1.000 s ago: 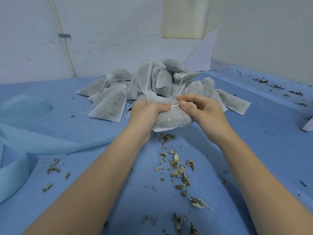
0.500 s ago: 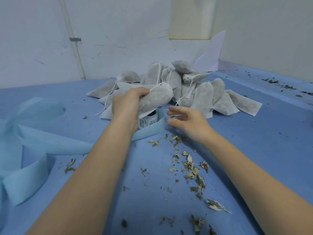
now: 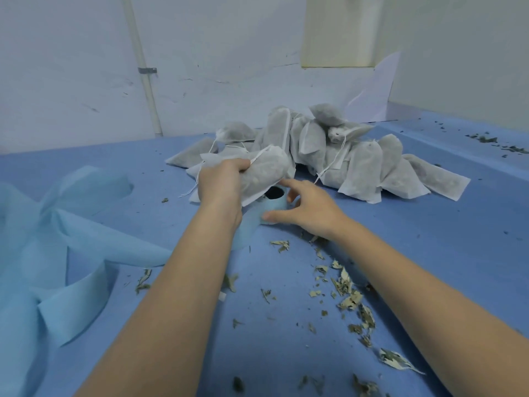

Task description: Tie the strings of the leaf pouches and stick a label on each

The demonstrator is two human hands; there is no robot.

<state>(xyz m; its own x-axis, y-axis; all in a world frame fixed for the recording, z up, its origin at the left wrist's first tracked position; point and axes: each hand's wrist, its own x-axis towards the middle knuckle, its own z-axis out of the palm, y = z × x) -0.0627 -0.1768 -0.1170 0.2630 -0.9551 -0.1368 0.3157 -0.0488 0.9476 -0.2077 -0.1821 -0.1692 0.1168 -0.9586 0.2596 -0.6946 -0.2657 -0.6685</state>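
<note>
My left hand [image 3: 220, 184] grips a white leaf pouch [image 3: 267, 170] by its gathered neck, held just above the blue table, its string hanging down to the left. Below the pouch stands a label roll [image 3: 273, 200] wrapped by a light blue strip; its dark core shows. My right hand [image 3: 306, 210] reaches to that roll with fingers spread, thumb at the front and fingertips at its far side, touching the blue strip. A heap of filled pouches [image 3: 360, 167] lies behind, several with loose strings.
The light blue backing strip [image 3: 71, 253] loops across the left of the blue table [image 3: 472, 253]. Dry leaf crumbs [image 3: 346, 287] are scattered in front of my right arm. A white wall and a pipe [image 3: 146, 81] stand behind the heap.
My left hand lifted the pouch up and left, away from my right hand. My right hand let go of the string and moved forward onto the label roll.
</note>
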